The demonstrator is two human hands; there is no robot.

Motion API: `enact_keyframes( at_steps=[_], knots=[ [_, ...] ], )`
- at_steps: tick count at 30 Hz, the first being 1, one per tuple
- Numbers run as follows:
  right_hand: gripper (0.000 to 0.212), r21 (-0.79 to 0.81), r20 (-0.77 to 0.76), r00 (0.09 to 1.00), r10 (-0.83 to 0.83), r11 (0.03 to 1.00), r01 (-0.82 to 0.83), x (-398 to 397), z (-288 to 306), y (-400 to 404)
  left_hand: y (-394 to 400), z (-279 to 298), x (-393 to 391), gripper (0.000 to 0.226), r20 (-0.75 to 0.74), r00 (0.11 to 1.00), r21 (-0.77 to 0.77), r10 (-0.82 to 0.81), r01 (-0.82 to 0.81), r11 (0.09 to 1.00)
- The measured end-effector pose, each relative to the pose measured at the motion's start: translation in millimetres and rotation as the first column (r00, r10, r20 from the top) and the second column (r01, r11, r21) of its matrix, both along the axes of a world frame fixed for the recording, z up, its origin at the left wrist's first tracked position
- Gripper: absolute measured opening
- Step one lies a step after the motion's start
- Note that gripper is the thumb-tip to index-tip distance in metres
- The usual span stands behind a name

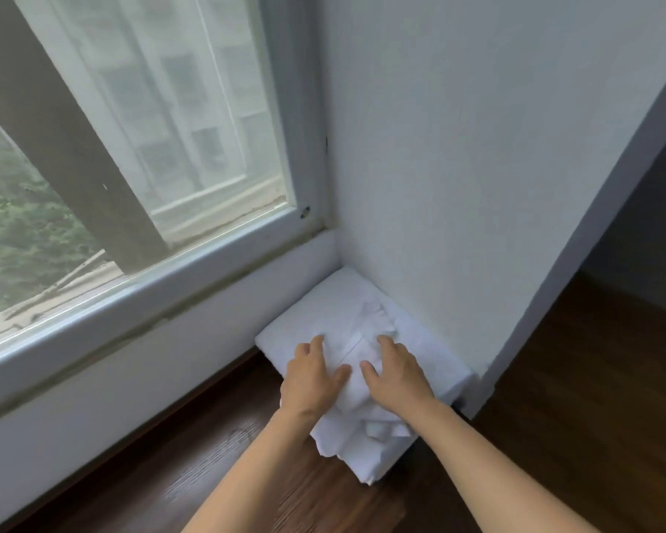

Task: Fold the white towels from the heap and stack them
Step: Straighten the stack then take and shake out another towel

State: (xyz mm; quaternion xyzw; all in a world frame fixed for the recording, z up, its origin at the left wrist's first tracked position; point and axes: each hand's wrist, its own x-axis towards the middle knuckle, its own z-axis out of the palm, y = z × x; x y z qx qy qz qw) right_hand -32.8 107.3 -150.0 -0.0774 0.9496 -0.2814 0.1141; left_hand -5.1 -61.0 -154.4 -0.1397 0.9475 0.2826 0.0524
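A stack of folded white towels (323, 309) sits on the dark wood floor, tucked into the corner below the window. On top of it lies a folded white towel (356, 436) whose near end hangs over the stack's front edge. My left hand (312, 378) rests flat on this top towel with fingers spread. My right hand (395, 375) lies flat beside it, thumbs almost meeting. Both palms press down on the cloth. No heap of loose towels is in view.
A white wall (458, 167) rises right behind the stack. A large window with a white sill (131, 302) runs along the left. Dark wood floor (573, 398) extends to the right past the wall's corner and toward me.
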Motion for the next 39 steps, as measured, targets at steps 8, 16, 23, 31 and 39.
enact_keyframes(
  at_steps=[8, 16, 23, 31, 39],
  knots=[
    [0.057, 0.015, 0.023, 0.999, 0.022, 1.000, -0.022, -22.3, 2.0, -23.0, -7.0, 5.0, 6.0, 0.012, -0.270, 0.960, -0.066, -0.074, 0.059, 0.996],
    [0.023, -0.439, -0.197, 0.970, 0.146, 0.871, -0.220, 2.9, 146.9, -69.7, -60.7, 131.9, 57.4, 0.007, -0.576, 0.814, 0.258, 0.076, 0.092, 0.962],
    [0.027, -0.594, -0.465, 0.860, 0.212, 0.646, -0.480, 57.7, 301.2, -164.8, -143.3, 294.0, 113.8, 0.008, -0.771, 0.608, 0.254, 0.192, 0.017, 0.967],
    [0.018, -0.515, -0.454, 0.682, 0.574, 0.456, -0.726, 114.2, 406.7, -232.3, -222.5, 412.8, 203.0, 0.009, -0.867, 0.443, 0.199, 0.229, -0.113, 0.973],
    [0.046, -0.474, -0.239, 0.505, 0.829, 0.354, -0.806, 119.4, 404.7, -268.6, -283.6, 460.6, 293.4, 0.006, -0.860, 0.500, -0.118, 0.097, -0.380, 0.917]
  ],
)
